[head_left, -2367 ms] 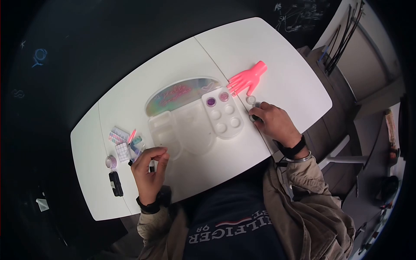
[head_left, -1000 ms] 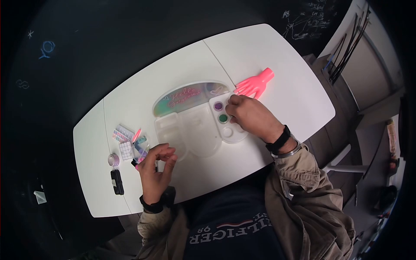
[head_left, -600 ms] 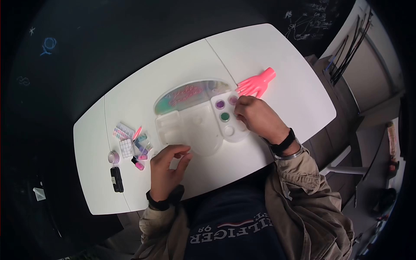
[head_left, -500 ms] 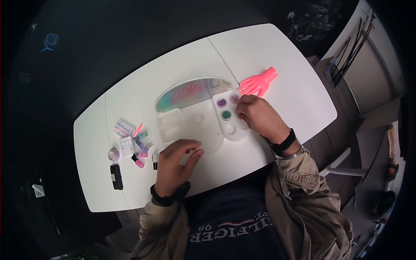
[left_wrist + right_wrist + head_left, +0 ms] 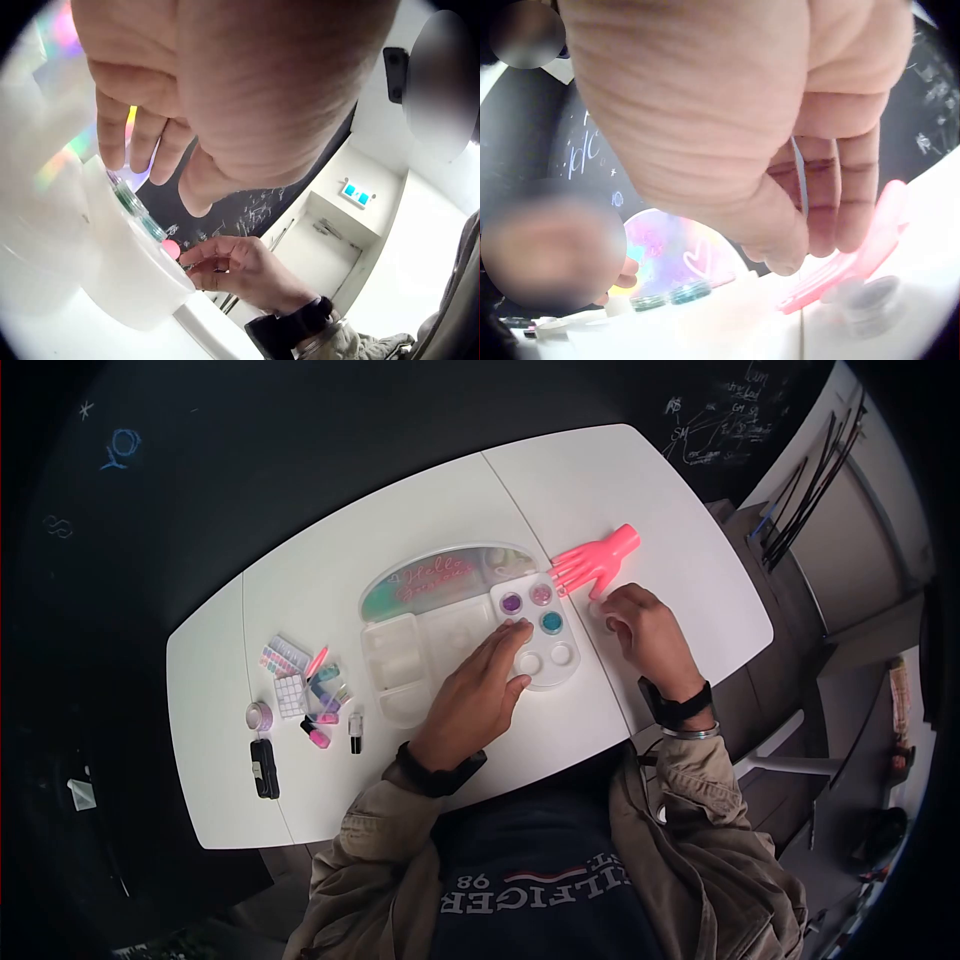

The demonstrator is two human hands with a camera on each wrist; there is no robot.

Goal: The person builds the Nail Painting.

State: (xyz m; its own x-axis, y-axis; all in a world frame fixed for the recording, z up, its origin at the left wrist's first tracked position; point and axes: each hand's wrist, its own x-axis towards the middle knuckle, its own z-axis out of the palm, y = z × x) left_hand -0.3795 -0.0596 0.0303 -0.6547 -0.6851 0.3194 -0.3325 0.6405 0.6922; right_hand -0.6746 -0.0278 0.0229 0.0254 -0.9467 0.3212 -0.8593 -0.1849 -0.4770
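Note:
A white moulded tray (image 5: pixel 395 660) with a shiny "Hello" back panel (image 5: pixel 425 582) lies on the table. Its right section has round wells with small glitter pots: a purple pot (image 5: pixel 512 603), a pink pot (image 5: pixel 541 593) and a teal pot (image 5: pixel 551 622). My left hand (image 5: pixel 470 695) reaches over the tray, fingers fairly straight, fingertips over a green pot (image 5: pixel 648 302) that they hide in the head view. My right hand (image 5: pixel 655 645) is off the tray's right side, fingers loosely bent. Clear greyish pots (image 5: pixel 862 296) stand on the table near its fingertips; nothing shows in its grasp.
A pink mannequin hand (image 5: pixel 595 558) lies beyond the pots. At the left are nail sheets (image 5: pixel 285 655), a white grid box (image 5: pixel 291 697), pink bottles (image 5: pixel 317 735), a clear bottle with a black part (image 5: pixel 356 732), a tape-like roll (image 5: pixel 259 716) and a black case (image 5: pixel 265 770).
My right hand has set the teal pot in a well and moved right, off the tray. The left hand has moved right, from beside the tray to above its wells.

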